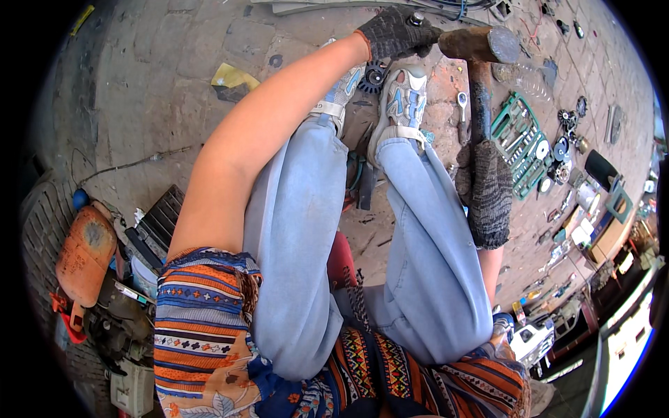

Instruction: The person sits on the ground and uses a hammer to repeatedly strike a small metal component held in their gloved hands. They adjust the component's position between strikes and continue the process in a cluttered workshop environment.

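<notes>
My right hand (490,191), in a dark grey knit glove, is closed round the handle of a sledgehammer (479,44). Its heavy, worn steel head is at the far end, beside my left hand. A black glove covers my left hand (401,35), which is stretched out past my shoes with its fingers curled. From its top pokes a metal piece with a round, shiny end (416,19); the rest of that piece is hidden by the glove. Just below this hand, between my shoes, is a black toothed gear (373,76) on the ground.
A ratchet (462,104) lies beside the hammer handle. To the right are an open green socket set (521,145), a clear plastic bottle (524,78) and scattered metal parts. An orange rusty tank (85,244) stands at left, near a yellow piece (233,79) on the paving.
</notes>
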The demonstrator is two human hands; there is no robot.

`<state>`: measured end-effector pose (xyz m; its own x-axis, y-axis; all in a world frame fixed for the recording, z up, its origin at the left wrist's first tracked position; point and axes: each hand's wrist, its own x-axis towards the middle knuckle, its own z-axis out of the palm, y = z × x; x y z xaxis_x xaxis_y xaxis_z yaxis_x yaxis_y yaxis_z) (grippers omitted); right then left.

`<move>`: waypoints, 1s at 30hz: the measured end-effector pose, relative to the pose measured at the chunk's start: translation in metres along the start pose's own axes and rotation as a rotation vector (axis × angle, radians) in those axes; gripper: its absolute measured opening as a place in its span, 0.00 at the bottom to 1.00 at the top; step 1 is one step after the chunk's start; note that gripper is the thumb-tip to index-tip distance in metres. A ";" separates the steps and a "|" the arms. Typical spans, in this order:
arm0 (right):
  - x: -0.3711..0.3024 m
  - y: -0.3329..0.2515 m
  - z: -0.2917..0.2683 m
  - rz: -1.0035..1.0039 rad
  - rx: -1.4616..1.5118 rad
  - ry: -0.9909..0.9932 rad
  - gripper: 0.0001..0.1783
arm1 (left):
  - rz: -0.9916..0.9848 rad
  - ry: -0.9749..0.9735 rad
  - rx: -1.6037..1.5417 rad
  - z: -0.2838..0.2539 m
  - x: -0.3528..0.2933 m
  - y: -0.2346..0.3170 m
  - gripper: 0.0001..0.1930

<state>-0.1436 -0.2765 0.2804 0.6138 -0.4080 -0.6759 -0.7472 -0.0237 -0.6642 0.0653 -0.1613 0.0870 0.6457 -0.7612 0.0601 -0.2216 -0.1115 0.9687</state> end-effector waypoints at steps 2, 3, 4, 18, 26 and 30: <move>-0.001 -0.001 -0.001 -0.009 -0.008 0.005 0.23 | -0.297 0.021 -0.283 -0.006 -0.002 0.031 0.18; -0.001 -0.001 -0.002 -0.003 -0.012 0.007 0.22 | -0.290 0.025 -0.277 -0.007 -0.002 0.031 0.18; -0.001 -0.001 -0.002 0.002 -0.015 0.008 0.22 | -0.283 0.028 -0.271 -0.008 -0.001 0.031 0.18; -0.004 -0.004 0.000 0.004 -0.041 0.027 0.23 | -0.290 0.062 -0.345 -0.006 0.001 0.027 0.19; -0.004 -0.005 0.002 0.032 -0.016 0.031 0.22 | -0.305 0.048 -0.413 -0.006 0.001 0.022 0.19; -0.003 -0.003 -0.001 0.037 -0.009 -0.004 0.22 | -0.240 0.047 -0.375 -0.004 0.001 0.019 0.19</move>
<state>-0.1429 -0.2762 0.2846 0.5863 -0.4054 -0.7014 -0.7720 -0.0171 -0.6354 0.0652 -0.1616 0.1061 0.6807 -0.7115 -0.1744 0.2133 -0.0353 0.9764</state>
